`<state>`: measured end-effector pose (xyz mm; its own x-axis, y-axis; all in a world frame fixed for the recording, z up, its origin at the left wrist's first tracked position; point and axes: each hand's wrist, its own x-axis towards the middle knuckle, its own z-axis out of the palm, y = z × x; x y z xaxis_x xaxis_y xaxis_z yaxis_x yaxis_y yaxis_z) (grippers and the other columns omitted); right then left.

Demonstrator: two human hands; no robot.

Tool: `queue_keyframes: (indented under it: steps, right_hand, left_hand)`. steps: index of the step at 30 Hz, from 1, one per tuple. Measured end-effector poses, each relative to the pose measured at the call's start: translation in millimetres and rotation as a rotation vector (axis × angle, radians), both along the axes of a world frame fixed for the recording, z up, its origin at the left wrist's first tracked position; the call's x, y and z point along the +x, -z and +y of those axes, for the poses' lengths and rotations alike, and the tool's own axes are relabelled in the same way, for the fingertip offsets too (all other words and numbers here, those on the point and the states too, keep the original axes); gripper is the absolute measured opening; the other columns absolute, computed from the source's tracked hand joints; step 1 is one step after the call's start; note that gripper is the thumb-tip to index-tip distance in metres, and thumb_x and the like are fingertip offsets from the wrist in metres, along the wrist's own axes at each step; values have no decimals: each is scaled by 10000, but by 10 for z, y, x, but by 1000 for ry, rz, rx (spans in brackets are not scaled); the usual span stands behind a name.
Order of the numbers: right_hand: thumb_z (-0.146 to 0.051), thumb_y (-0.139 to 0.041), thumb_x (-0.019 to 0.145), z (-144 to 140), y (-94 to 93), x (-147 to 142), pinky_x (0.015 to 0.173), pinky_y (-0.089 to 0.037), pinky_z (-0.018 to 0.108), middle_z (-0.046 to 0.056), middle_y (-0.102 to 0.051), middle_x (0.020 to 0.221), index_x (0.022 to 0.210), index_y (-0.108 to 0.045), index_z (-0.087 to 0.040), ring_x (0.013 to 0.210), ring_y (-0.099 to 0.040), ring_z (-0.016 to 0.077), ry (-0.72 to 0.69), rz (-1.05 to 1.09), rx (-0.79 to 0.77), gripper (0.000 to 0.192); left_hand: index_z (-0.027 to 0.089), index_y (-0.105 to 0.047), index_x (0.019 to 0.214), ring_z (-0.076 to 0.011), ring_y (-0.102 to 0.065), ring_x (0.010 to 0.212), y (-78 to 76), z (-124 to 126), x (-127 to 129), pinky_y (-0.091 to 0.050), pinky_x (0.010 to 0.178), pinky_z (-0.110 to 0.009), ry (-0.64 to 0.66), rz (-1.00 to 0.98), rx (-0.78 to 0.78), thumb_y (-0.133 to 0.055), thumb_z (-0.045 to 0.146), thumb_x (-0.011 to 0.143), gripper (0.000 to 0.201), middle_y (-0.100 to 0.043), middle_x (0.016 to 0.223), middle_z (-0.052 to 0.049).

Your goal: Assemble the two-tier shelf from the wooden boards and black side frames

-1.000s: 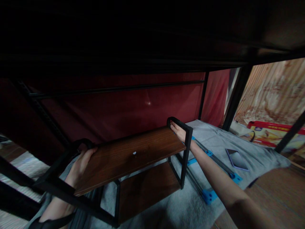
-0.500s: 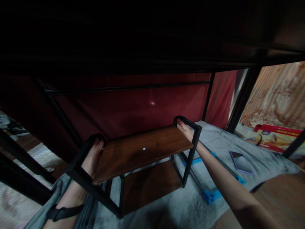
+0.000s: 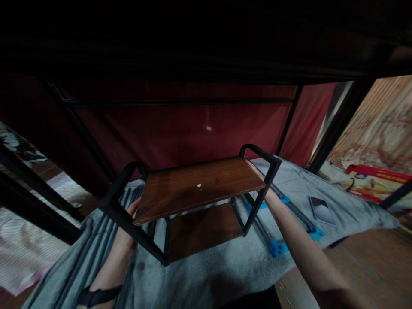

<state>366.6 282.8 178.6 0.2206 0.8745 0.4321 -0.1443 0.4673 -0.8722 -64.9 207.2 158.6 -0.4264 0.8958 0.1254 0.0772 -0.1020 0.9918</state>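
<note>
A small two-tier shelf with a black metal frame and a brown wooden top board (image 3: 199, 185) stands on a grey blanket. A small white heart-shaped mark shows on the board. My left hand (image 3: 128, 227) is at the board's left edge, inside the black side frame, with its fingers curled beneath the board and partly hidden. On the other side, my right hand (image 3: 255, 171) reaches through the right side frame and grips the board's right edge; its fingertips are mostly hidden. The lower board (image 3: 206, 229) sits near the blanket.
A dark tabletop overhead and black legs (image 3: 337, 124) surround the shelf, with a red panel (image 3: 180, 133) behind. To the right lie a blue-cornered metal frame (image 3: 278, 248), a phone (image 3: 322, 210) and a red-yellow box (image 3: 376, 182). The grey blanket (image 3: 206, 274) covers the floor.
Both hands have slid down from the upper side of the top board to its side edges, with fingers lower now. The view has shifted slightly, so the shelf appears higher.
</note>
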Motion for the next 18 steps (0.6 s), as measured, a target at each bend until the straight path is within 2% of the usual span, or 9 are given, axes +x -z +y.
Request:
queue_keyframes:
  steps: [2,4,6,8,11,14,18]
  right_hand:
    - [-624,-799,560,-118,224,18,1029,-472,402,60,-742,1001,980,-717,-272,1176,-595,272,-43,79,-89,554]
    - [-610,-829,523,-257,439,8,1013,-499,447,42,-749,975,944,-719,-285,1128,-628,293,-32,173,-217,543]
    - [-603,-814,565,-410,609,-34,1016,-499,474,24,-748,1010,954,-717,-280,1114,-637,297,6,238,-306,515]
    - [-611,-754,659,-572,740,-105,1031,-486,481,19,-731,1101,1001,-711,-273,1138,-628,289,15,273,-327,483]
    - [-666,-592,799,-809,925,-235,1031,-473,496,49,-687,1213,1114,-681,-257,1157,-621,288,33,292,-287,524]
    - [-711,-436,868,-1008,1115,-339,1066,-428,501,79,-663,1235,1222,-612,-231,1166,-610,279,174,214,-204,622]
    - [-645,-453,896,-1157,1233,-402,1069,-400,471,89,-654,1190,1232,-569,-219,1133,-603,260,313,-83,-182,556]
  left_hand:
    - [225,-684,1103,-305,-543,1283,311,-159,-24,-369,1160,-438,-19,-72,-7,-748,393,687,453,-717,1178,-43]
    - [221,-693,1071,-302,-558,1267,600,-371,-18,-365,1159,-449,-43,-183,-84,-724,413,734,388,-708,1195,-50]
    - [227,-671,1123,-295,-561,1265,847,-597,0,-354,1162,-457,-60,-259,-180,-690,444,774,411,-681,1250,-59]
    - [235,-633,1193,-288,-553,1276,1059,-792,9,-351,1161,-456,-100,-277,-213,-672,431,784,455,-651,1303,-61]
    - [236,-627,1205,-291,-533,1296,1349,-971,4,-339,1165,-460,-67,-127,-198,-669,356,744,478,-653,1297,-57]
    - [238,-636,1172,-315,-540,1281,1622,-1021,11,-380,1134,-477,-7,21,-185,-690,347,681,506,-651,1294,-69]
    - [229,-637,1140,-323,-571,1235,1903,-978,59,-454,1061,-482,57,171,-162,-696,402,679,497,-643,1288,-96]
